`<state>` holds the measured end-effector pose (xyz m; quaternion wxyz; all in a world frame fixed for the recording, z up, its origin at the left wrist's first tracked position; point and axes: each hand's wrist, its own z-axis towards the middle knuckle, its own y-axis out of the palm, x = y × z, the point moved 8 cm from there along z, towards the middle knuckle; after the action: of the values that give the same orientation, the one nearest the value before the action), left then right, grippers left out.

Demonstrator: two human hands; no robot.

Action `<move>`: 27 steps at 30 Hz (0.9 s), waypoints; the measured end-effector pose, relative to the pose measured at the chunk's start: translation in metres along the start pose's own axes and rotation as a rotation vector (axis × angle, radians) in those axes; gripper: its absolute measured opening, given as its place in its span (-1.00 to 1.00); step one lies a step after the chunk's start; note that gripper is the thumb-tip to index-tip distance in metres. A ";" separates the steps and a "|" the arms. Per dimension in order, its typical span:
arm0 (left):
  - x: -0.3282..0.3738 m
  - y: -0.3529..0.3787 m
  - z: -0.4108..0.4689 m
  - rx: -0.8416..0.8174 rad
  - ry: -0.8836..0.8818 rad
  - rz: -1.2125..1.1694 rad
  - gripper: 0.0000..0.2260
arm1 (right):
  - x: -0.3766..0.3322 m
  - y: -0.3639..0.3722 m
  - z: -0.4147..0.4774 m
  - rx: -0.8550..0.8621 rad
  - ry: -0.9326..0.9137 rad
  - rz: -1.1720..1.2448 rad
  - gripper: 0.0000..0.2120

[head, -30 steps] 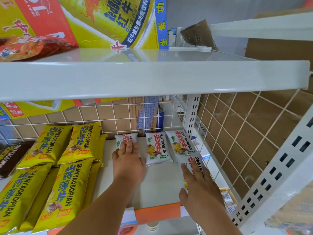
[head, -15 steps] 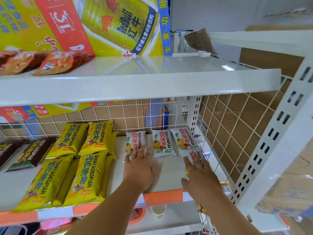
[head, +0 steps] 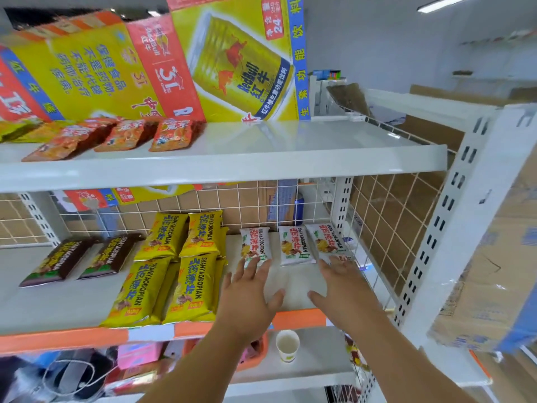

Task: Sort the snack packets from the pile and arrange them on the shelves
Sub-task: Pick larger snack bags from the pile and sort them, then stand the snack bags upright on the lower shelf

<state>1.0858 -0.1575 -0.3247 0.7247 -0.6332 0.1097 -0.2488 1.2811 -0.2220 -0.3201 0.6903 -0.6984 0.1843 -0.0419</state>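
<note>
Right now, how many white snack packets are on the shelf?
3. The left packet lies by the left hand, the middle packet beside it, the right packet by the right hand, which may hide another.

The shelf (head: 293, 286) under the left hand (head: 250, 298) is smooth painted metal, a little shiny. The white packets (head: 295, 245) at its fingertips are shiny plastic. The yellow packets (head: 186, 289) to its left are glossy and crinkly. Beside the right hand (head: 345, 292) is thin white wire mesh (head: 386, 216).
</note>
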 end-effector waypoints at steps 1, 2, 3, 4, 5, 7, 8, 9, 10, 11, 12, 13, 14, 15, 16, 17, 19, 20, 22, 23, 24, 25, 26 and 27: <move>-0.004 -0.004 -0.008 0.010 -0.004 -0.008 -0.21 | -0.009 0.000 -0.007 0.007 -0.009 0.004 -0.21; -0.009 -0.008 -0.015 0.021 -0.009 -0.013 -0.21 | -0.019 0.000 -0.014 0.015 -0.017 0.006 -0.21; -0.015 -0.013 -0.022 0.031 -0.016 -0.023 -0.22 | -0.029 0.001 -0.021 0.019 -0.025 0.008 -0.21; -0.023 -0.019 -0.031 0.041 -0.026 -0.036 -0.22 | -0.041 0.004 -0.027 0.020 -0.036 0.015 -0.21; -0.033 -0.025 -0.040 0.050 -0.042 -0.049 -0.23 | -0.054 0.007 -0.033 0.018 -0.052 0.023 -0.20; -0.057 -0.041 -0.061 0.078 -0.077 -0.060 -0.23 | -0.086 0.013 -0.047 0.006 -0.099 0.039 -0.20; -0.071 -0.051 -0.071 0.101 -0.094 -0.060 -0.24 | -0.106 0.014 -0.054 0.008 -0.130 0.042 -0.20; -0.087 -0.062 -0.082 0.125 -0.108 -0.059 -0.25 | -0.127 0.013 -0.061 0.013 -0.165 0.037 -0.20; -0.103 -0.075 -0.094 0.149 -0.123 -0.058 -0.26 | -0.150 0.009 -0.067 0.025 -0.205 0.024 -0.21; -0.121 -0.090 -0.106 0.174 -0.137 -0.058 -0.27 | -0.175 0.004 -0.073 0.043 -0.247 0.009 -0.21; -0.139 -0.103 -0.118 0.194 -0.154 -0.055 -0.28 | -0.201 -0.002 -0.078 0.065 -0.291 -0.003 -0.21; -0.159 -0.118 -0.132 0.212 -0.177 -0.047 -0.28 | -0.228 -0.010 -0.085 0.086 -0.334 -0.007 -0.20; -0.179 -0.133 -0.148 0.232 -0.208 -0.037 -0.28 | -0.256 -0.018 -0.092 0.105 -0.375 -0.007 -0.19; -0.200 -0.150 -0.164 0.262 -0.239 -0.027 -0.27 | -0.285 -0.024 -0.100 0.119 -0.413 -0.008 -0.19; -0.221 -0.168 -0.183 0.296 -0.268 -0.019 -0.27 | -0.314 -0.031 -0.109 0.127 -0.447 -0.008 -0.18; -0.241 -0.187 -0.202 0.326 -0.295 -0.006 -0.27 | -0.344 -0.037 -0.118 0.131 -0.482 -0.011 -0.18; -0.279 -0.225 -0.240 0.369 -0.344 0.024 -0.26 | -0.404 -0.053 -0.144 0.158 -0.575 -0.037 -0.19; -0.296 -0.246 -0.260 0.392 -0.367 0.038 -0.25 | -0.434 -0.063 -0.159 0.186 -0.637 -0.055 -0.20; -0.327 -0.291 -0.296 0.450 -0.411 0.094 -0.26 | -0.491 -0.087 -0.190 0.240 -0.757 -0.071 -0.22; -0.341 -0.314 -0.314 0.484 -0.428 0.127 -0.26 | -0.517 -0.099 -0.205 0.271 -0.813 -0.074 -0.23; -0.353 -0.337 -0.330 0.509 -0.442 0.155 -0.25 | -0.541 -0.113 -0.220 0.302 -0.868 -0.079 -0.24; -0.362 -0.359 -0.345 0.534 -0.455 0.181 -0.24 | -0.562 -0.125 -0.233 0.328 -0.916 -0.081 -0.24; -0.369 -0.380 -0.358 0.560 -0.467 0.208 -0.24 | -0.581 -0.138 -0.245 0.351 -0.960 -0.086 -0.23; -0.378 -0.403 -0.371 0.594 -0.475 0.240 -0.24 | -0.601 -0.152 -0.256 0.379 -1.006 -0.087 -0.22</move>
<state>0.4988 -0.3192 -0.0565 0.9054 -0.4186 -0.0645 -0.0302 0.6728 -0.2780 -0.0427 0.8049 -0.5025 -0.2090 0.2365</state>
